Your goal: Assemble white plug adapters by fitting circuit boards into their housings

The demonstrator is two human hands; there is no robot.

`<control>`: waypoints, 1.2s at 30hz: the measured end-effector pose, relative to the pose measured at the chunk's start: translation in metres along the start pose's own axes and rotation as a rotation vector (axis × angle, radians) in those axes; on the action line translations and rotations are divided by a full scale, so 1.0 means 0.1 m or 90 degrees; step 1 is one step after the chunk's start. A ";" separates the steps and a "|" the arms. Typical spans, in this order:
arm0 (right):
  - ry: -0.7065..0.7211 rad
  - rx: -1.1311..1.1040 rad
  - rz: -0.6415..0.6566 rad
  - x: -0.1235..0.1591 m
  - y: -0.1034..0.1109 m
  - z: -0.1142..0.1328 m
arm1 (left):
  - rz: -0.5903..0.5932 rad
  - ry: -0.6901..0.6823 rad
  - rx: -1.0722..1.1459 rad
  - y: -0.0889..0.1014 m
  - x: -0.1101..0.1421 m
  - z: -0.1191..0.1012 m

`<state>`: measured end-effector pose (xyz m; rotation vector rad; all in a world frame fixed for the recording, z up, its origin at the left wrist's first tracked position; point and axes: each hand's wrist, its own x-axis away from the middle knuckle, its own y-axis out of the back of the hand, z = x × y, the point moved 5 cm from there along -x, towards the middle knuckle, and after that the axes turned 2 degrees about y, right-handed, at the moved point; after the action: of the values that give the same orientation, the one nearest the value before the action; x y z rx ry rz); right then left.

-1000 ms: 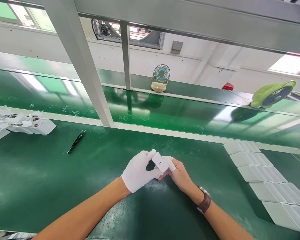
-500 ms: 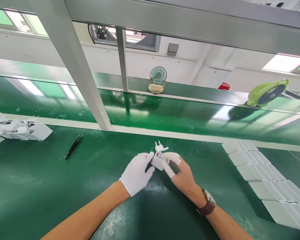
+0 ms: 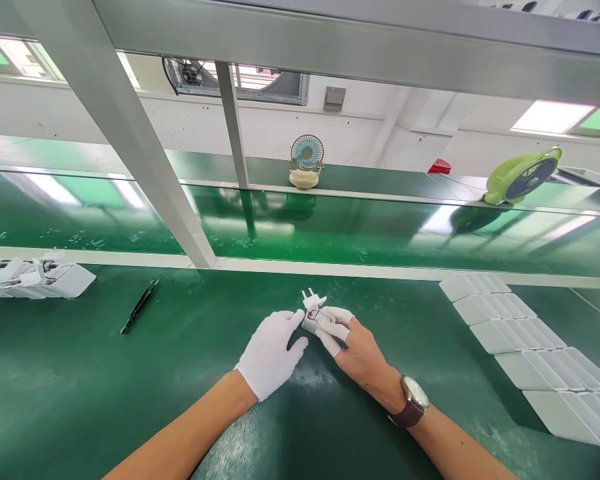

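A small white plug-in power adapter (image 3: pixel 310 325) with two pins stands tilted on the green bench, its pin cover raised and red and dark wires showing inside. My left hand (image 3: pixel 273 353), in a white glove, has its index fingertip at the adapter's left edge and its thumb just below, lightly steadying it. From the right, my right hand (image 3: pixel 355 347) grips the housing, white covers on its thumb and fingers. One right finger lies over the opening, so part of the inside is hidden.
Black tweezers (image 3: pixel 140 307) lie to the left. White trays with open adapters (image 3: pixel 55 280) are at the far left. Several divided white trays (image 3: pixel 520 333) stand in a row on the right. A metal post (image 3: pixel 145 160) rises from the bench's back edge. Two fans stand farther back.
The right fingers have shifted over the adapter's opening. The pin cover sits closer to the housing and turned a little left. The left hand's thumb is slightly farther from the adapter.
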<state>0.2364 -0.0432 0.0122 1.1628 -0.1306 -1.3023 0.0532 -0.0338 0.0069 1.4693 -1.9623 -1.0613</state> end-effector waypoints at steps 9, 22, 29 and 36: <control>0.008 0.007 0.093 -0.05 -0.04 -0.02 | -0.025 0.012 0.032 -0.01 0.03 -0.03; -0.052 -0.048 0.055 -0.03 -0.06 -0.05 | 0.007 0.018 0.028 -0.03 0.03 0.00; -0.336 -0.550 0.017 -0.01 -0.18 -0.17 | -0.026 0.039 0.086 -0.09 0.03 0.02; -0.435 -0.776 0.114 0.07 -0.33 -0.10 | -0.068 -0.022 0.215 -0.01 0.12 -0.10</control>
<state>0.2229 -0.0370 -0.0197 -0.3312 0.0703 -1.2318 0.0572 -0.0486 0.0107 1.7587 -2.1895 -0.8294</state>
